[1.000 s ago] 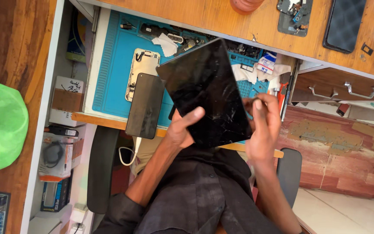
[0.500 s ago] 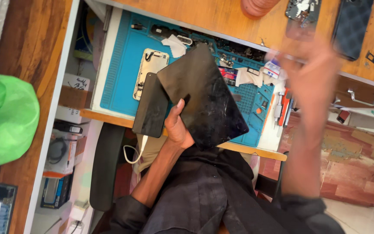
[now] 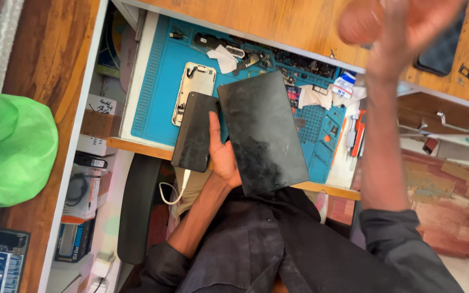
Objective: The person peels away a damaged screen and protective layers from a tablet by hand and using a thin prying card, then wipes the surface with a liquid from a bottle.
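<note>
At the far left, a crumpled green plastic bag (image 3: 12, 152) is seen lying on a wooden surface (image 3: 50, 49). Beside it, a blue work mat (image 3: 156, 81) is spread in an open drawer, and an opened phone frame (image 3: 194, 92) is laid on the mat. A dark phone (image 3: 194, 133) is seen just below that frame, overlapping the front edge of the drawer, with a white cable (image 3: 172, 192) hanging near its lower end. The left hand (image 3: 223, 157) is closed in a grip around the left edge of a large black tablet (image 3: 261, 133), which is held tilted above the mat and over the lap; the thumb is laid along the tablet's edge, next to the dark phone. Small parts and white tissue (image 3: 223, 57) are scattered at the back of the mat. To the right, red-handled tools (image 3: 356, 127) are kept beside the mat. The right hand (image 3: 408, 27) is raised toward the upper shelf and is blurred, with the fingers spread and nothing gripped. A metal drawer handle (image 3: 451, 125) is seen at the far right.
</note>
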